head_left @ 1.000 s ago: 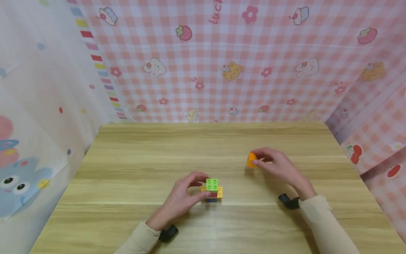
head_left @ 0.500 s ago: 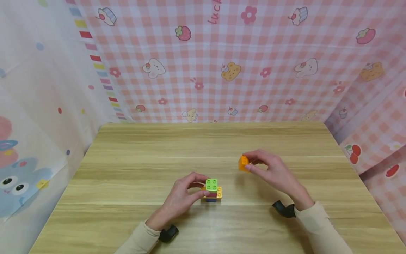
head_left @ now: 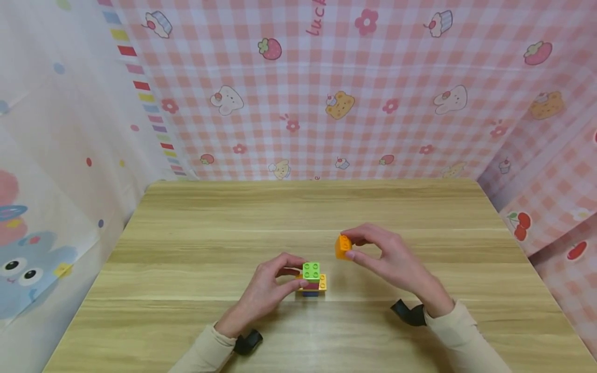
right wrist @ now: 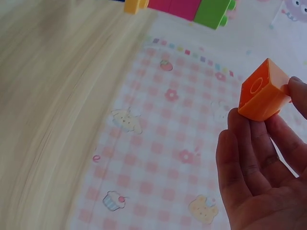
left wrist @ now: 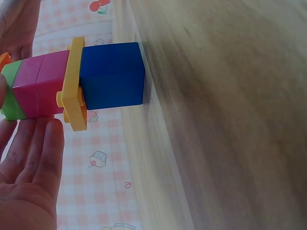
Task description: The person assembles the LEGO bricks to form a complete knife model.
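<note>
A small tower of toy building bricks stands upright on the table, with a blue brick (left wrist: 112, 76) at its foot. Above that come a wider yellow plate (left wrist: 73, 84), two pink bricks (left wrist: 42, 86) and a green brick (head_left: 311, 270) with bare studs on top. My left hand (head_left: 266, 287) grips the tower near its top, thumb on the near side and fingers behind. Up and to the right, in the air, my right hand (head_left: 389, 256) pinches an orange brick (head_left: 342, 247) between thumb and fingertips. One side of that brick is rounded, as the right wrist view shows.
The wood-grain table (head_left: 210, 217) reaches back to a pink checked curtain (head_left: 298, 103). A white patterned cloth (head_left: 51, 155) hangs along the left. Black wrist straps (head_left: 410, 313) show at both cuffs.
My right hand has carried the orange brick leftward and slightly nearer to me, closer to the tower. The left hand and the tower have stayed in place.
</note>
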